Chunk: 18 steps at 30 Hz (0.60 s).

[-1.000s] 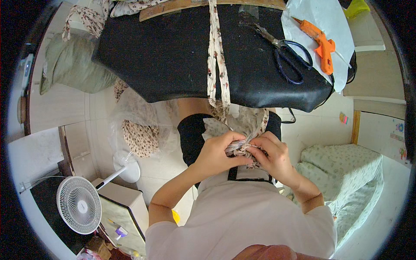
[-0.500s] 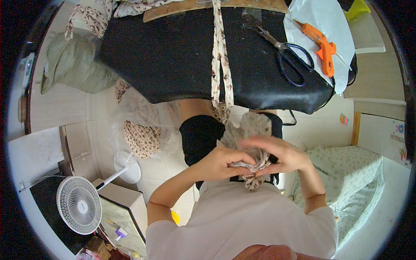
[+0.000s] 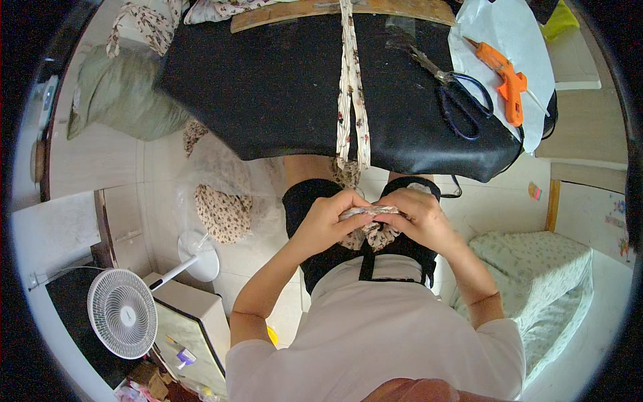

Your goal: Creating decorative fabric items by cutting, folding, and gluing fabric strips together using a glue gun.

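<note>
- Head view: the left hand [image 3: 329, 226] is closed on the cloth [image 3: 380, 236], pinching its upper edge between thumb and fingers.
- The right hand [image 3: 418, 216] grips the same cloth from the other side, its thumb near the left one.
- The cloth, pale with a dark print, is bunched between both hands, over the lap and in front of the white shirt [image 3: 402, 321]. Part of it hangs below the fingers.
- Black shorts [image 3: 305, 201] show on both sides of the hands.
- Beyond the knees stands a table [image 3: 288, 87] with a black cover.
- A printed strip [image 3: 344, 100] runs in two strands down the table to its near edge. More printed fabric shows just below; whether it joins the held cloth I cannot tell.
- Right of the strip lie scissors [image 3: 461, 104] with dark handles, blades pointing away from the person.
- Beside them an orange glue gun [image 3: 512, 94] rests on a white sheet [image 3: 536, 130].
- A curved board [image 3: 288, 18] lies across the table's far part.
- On the floor at left, spotted fabric [image 3: 223, 213] lies by clear plastic; nearer is a white fan [image 3: 122, 313].
- At right is a pale green patterned cover [image 3: 529, 268].
</note>
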Motion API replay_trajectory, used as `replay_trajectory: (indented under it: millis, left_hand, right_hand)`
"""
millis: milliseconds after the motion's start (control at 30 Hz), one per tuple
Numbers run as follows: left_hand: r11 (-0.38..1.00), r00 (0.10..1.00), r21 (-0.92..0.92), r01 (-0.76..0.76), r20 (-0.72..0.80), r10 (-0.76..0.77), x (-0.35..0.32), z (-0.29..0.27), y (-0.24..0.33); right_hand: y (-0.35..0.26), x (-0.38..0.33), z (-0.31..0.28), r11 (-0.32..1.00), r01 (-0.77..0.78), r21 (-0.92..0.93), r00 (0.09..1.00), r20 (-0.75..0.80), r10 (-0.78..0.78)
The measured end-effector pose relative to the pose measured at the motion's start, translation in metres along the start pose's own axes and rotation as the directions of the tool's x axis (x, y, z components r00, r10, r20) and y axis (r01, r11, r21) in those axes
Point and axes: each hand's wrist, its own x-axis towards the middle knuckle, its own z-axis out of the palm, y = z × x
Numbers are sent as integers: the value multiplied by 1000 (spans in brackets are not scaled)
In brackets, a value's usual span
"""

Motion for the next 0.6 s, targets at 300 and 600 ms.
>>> replay_trajectory:
  millis: [300,600]
  left_hand:
    - [989,919,-60,-137,-381,104,15,7,-21]
    - [966,915,-206,-155,-399,62,26,11,-13]
  right_hand:
    - [6,0,5,992,61,-114,992,-103,-72]
    - [0,-1,4,980,153,-131,984,-73,-163]
